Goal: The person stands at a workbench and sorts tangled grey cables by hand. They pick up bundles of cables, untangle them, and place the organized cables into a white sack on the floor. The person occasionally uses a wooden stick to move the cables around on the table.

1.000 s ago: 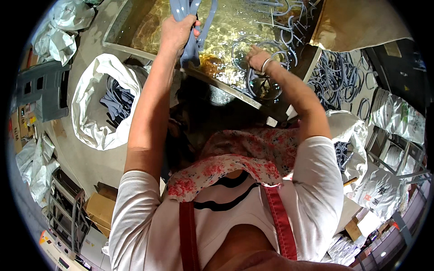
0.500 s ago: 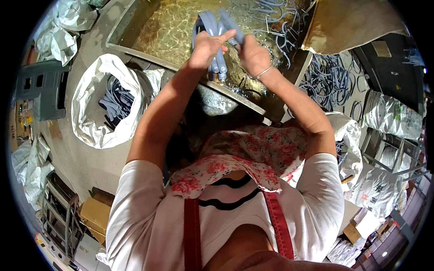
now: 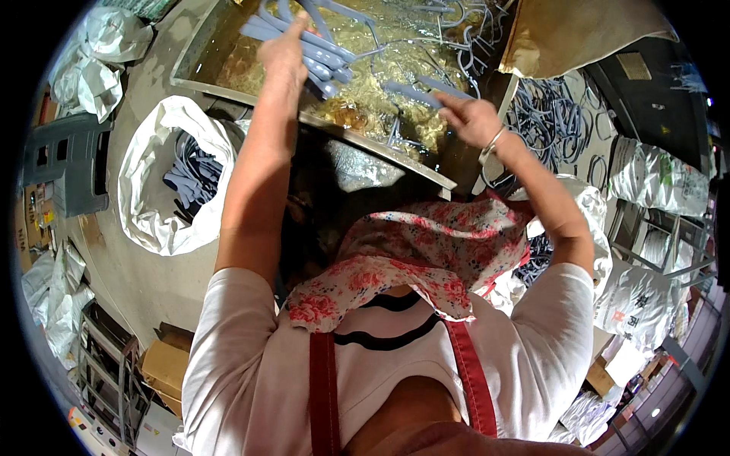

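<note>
My left hand (image 3: pixel 283 61) is closed round a bundle of flat, grey-blue rubber-like strips (image 3: pixel 325 59), held over the left part of a shallow metal water tank (image 3: pixel 372 150). Their rounded ends fan out toward the right, and some loop up past the top of the picture. Over the tank's right part, my right hand (image 3: pixel 471 120) pinches a grey-blue strip (image 3: pixel 414 94) between thumb and fingers, low over the rippling water. More thin curved strips (image 3: pixel 477 55) lie in the water farther to the right.
A white sack (image 3: pixel 135 205) with grey-blue strips inside stands on the floor left of the tank. Right of the tank lies a heap of similar strips (image 3: pixel 549 125), below a brown sheet (image 3: pixel 585 34). Filled white sacks (image 3: pixel 658 186) stand at the far right.
My hands have moved apart. The left has carried the bundle up and left, tilting it from hanging to sideways; the right has moved right and down with a strip. The water ripples more.
</note>
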### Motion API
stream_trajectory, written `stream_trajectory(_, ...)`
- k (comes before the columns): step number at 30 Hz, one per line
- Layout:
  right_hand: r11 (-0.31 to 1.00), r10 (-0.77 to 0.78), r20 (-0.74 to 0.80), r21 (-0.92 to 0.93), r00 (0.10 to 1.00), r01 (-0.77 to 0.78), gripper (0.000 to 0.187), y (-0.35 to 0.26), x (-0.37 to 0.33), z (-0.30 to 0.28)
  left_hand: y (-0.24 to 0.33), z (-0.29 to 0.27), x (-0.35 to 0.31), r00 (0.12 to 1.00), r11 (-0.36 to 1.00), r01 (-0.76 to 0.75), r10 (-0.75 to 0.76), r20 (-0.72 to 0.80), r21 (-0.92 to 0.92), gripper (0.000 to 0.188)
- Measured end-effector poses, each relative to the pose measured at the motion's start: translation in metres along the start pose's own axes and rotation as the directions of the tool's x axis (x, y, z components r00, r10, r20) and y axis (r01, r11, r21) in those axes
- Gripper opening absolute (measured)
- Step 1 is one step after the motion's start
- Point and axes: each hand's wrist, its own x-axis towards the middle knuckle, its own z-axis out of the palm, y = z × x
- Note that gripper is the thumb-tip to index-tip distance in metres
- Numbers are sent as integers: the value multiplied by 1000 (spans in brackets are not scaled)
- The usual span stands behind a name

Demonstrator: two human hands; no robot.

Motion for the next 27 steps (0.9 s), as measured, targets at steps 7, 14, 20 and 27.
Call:
stream_trajectory(7, 975, -1, -83, 222, 997, 20, 34, 5, 52, -59, -1, 17, -25, 897, 702, -398, 162, 412, 591, 12)
stream_trajectory(14, 720, 17, 9, 694, 1000, -18, 14, -38, 123, -89, -1, 8, -31, 676, 407, -673, -2, 737, 618, 38)
stream_trajectory(20, 884, 425, -236, 315, 874, -345, 42, 148, 184, 70, 18, -6, -10, 958, 854, 40, -181, 223, 519, 32)
stream_trajectory(27, 589, 689, 159, 445, 707, -674, 48, 158, 190, 160, 23, -25, 19, 933, 910, 284, -335, 130, 302, 29)
